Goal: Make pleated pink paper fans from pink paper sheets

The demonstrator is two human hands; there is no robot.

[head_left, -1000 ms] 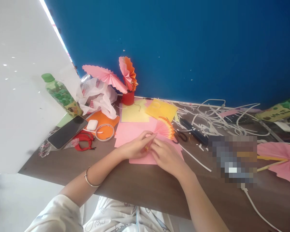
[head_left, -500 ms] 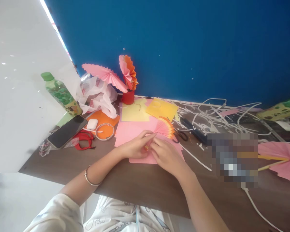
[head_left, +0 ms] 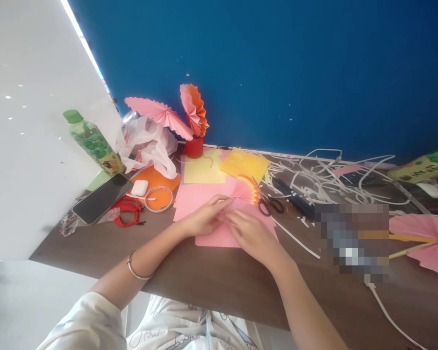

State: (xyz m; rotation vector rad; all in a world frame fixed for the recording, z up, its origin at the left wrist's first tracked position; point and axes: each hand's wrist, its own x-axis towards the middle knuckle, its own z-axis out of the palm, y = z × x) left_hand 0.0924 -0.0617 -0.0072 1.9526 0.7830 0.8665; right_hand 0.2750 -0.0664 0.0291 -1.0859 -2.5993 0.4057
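Since a second ago the two hands have slid a little toward the wall and the folded fan looks squeezed a bit tighter. The left hand point(head_left: 204, 219) and the right hand point(head_left: 253, 236) meet at the pointed end of the pink and orange paper fan point(head_left: 245, 190). Each grip is pinched shut on that pointed end, fingertips close together. The fan spreads out away from the fingers, toward the blue wall, and lies on a pink paper sheet point(head_left: 193, 197) on the brown counter point(head_left: 211, 287). Black scissors point(head_left: 270, 204) lie just beside the fan on the right. A phone point(head_left: 101, 198) and a green-capped bottle point(head_left: 92, 142) sit well apart on the left.
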